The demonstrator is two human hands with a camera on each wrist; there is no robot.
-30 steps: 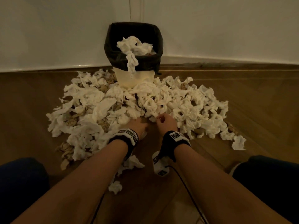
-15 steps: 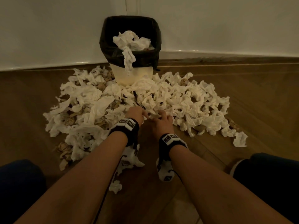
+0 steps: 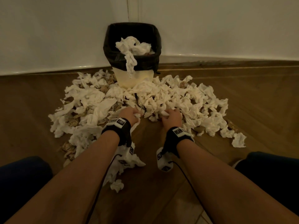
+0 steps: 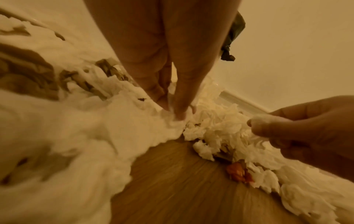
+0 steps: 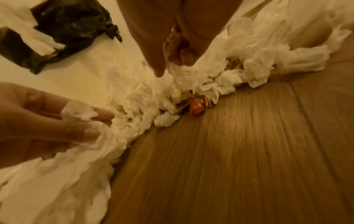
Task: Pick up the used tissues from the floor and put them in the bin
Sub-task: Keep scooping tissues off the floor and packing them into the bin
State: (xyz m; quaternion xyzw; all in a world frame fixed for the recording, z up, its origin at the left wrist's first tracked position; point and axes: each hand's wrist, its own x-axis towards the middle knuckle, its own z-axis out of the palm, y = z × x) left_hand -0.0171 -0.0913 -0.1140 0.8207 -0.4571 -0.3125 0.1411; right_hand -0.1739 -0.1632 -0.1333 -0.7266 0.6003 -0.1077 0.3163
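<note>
Tissues point(image 3: 90, 101) lie in a big white heap on the wood floor point(image 3: 258, 97), spread out wide in front of the bin point(image 3: 132, 78). Some brown crumpled bits show in the heap on the left side.

On the left, the left hand point(image 3: 129, 114) is down at the near edge of the heap. Its fingers point(image 4: 180, 106) are curled and pinch a tissue. More tissue trails from under that hand toward the wrist. A black band point(image 3: 119, 128) with a white tag sits on that wrist. A few loose tissues lie on the floor under the left arm.

In the middle, the bin stands against the white wall point(image 3: 48, 38), in the corner. It has a black bag point(image 3: 111, 50) over its top. Tissues fill the top of the bin, and one long tissue point(image 3: 131, 63) hangs over the front rim and down the side.

On the right, the right hand point(image 3: 172, 116) is also at the near edge of the heap, just beside the left hand but not touching it. Its fingers point(image 5: 159, 65) are curled and grip a bunch of tissue. A small orange scrap point(image 5: 197, 107) peeks out from under the heap between the two hands. The right wrist has a black band too, with a wire running back from it.

Far right, one tissue point(image 3: 238, 139) lies apart from the heap.
</note>
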